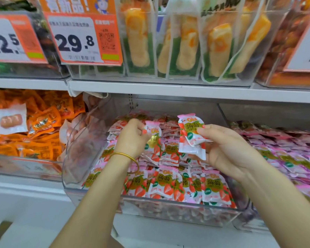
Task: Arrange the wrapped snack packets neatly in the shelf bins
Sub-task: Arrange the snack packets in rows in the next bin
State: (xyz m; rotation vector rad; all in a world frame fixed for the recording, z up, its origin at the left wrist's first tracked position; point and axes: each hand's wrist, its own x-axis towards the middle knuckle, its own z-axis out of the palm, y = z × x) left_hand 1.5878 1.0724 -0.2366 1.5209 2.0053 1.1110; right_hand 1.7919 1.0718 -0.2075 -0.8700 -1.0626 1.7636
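While left hand (pixel 131 138) pinches packet (pixel 153 138), long axis stands vertical.

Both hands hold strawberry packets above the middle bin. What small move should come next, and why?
Probably set the packet in the left hand upright behind the front row of the clear bin: that row stands neatly facing out, the packets behind lie jumbled, and the right hand holds more packets.

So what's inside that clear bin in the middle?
The clear bin holds strawberry packets: a front row standing, more heaped behind. The left hand and right hand hold some above it, covering others. Lower layers are hidden.
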